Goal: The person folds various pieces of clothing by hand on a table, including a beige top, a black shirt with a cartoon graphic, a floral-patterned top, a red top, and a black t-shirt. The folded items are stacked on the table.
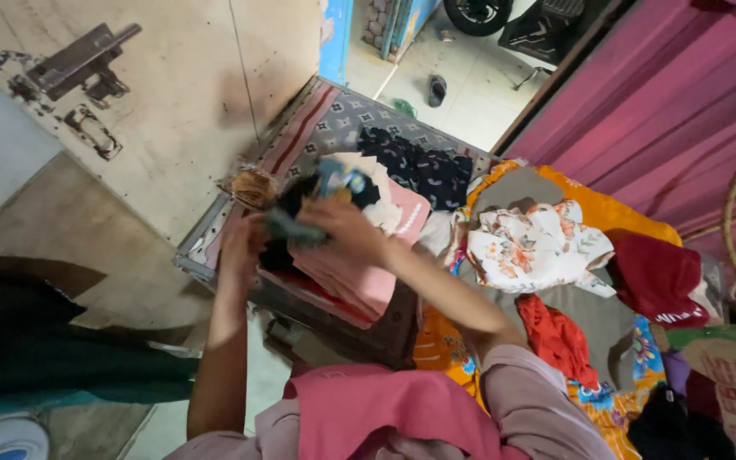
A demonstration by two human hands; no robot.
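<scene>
Over the pink folded stack (359, 277), left hand (240, 247) and right hand (347, 228) both pinch a dark garment (300, 223); stack overhangs the bed (215, 223) edge; a tug could slide it off.

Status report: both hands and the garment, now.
Left hand and right hand both gripping a dark garment over the pink folded stack. Floral cloth lies to the right, apart. Nothing blocking the hands.
</scene>
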